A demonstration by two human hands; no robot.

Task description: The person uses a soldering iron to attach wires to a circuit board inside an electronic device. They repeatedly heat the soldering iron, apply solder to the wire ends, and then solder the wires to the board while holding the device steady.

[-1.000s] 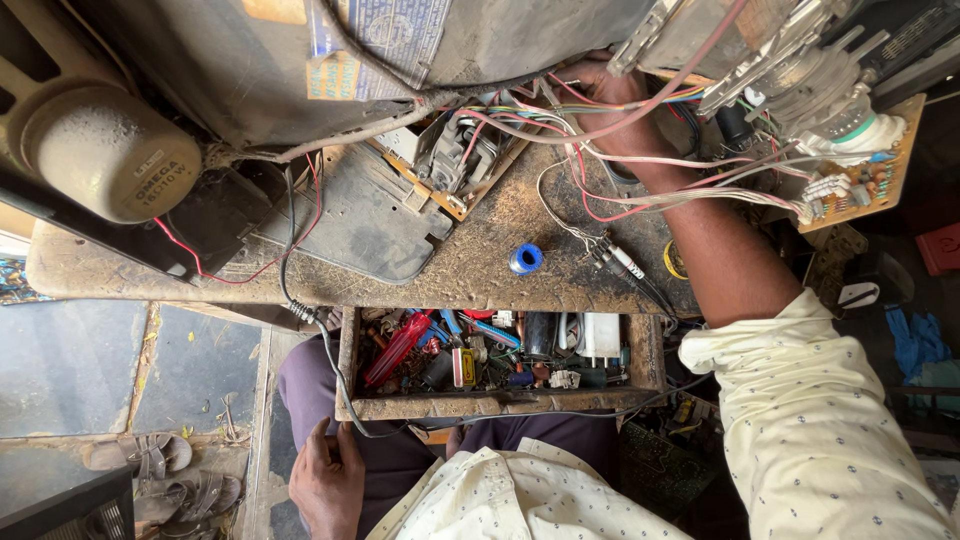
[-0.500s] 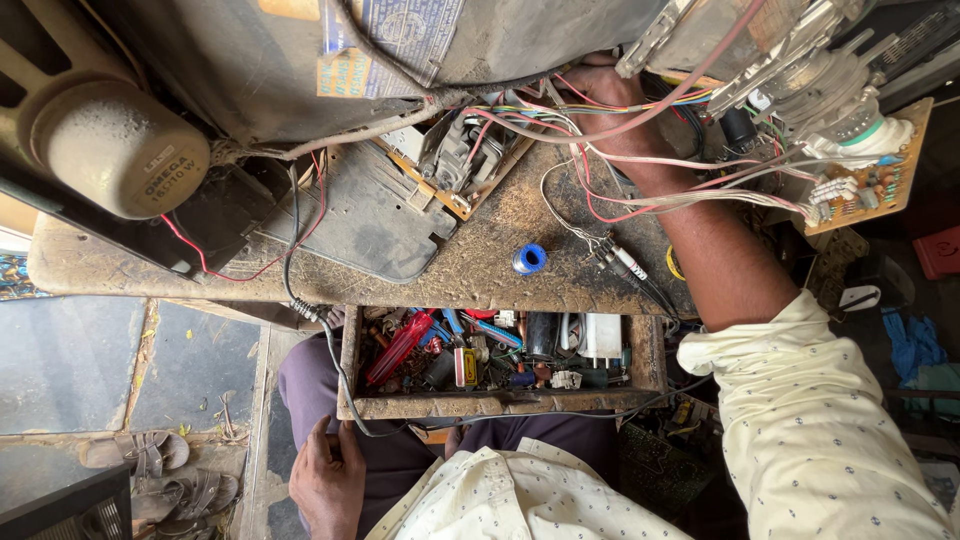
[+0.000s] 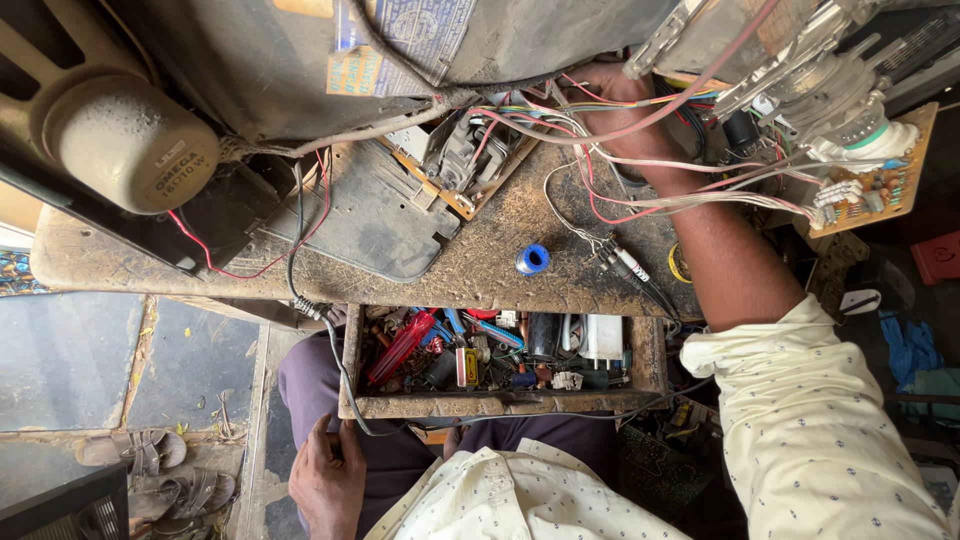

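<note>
My right hand (image 3: pixel 622 112) reaches across the dusty workbench (image 3: pixel 480 262) into a tangle of red, white and coloured wires (image 3: pixel 640 190) under an opened television set. Its fingers are buried among the wires, so its grip is hidden. A glass tube neck (image 3: pixel 835 95) and a small brown circuit board (image 3: pixel 872 192) hang just right of that hand. My left hand (image 3: pixel 325 482) rests on my lap at the near left corner of an open wooden drawer (image 3: pixel 500 406). Its fingers lie loose beside a black cable and hold nothing.
A small blue tape roll (image 3: pixel 532 258) stands on the bench. The drawer is full of parts, among them a red-handled tool (image 3: pixel 402 345). A round dusty speaker (image 3: pixel 130 150) sits at the far left. Sandals (image 3: pixel 150 465) lie on the tiled floor at the lower left.
The view shifts slightly. Both hands stay where they were.
</note>
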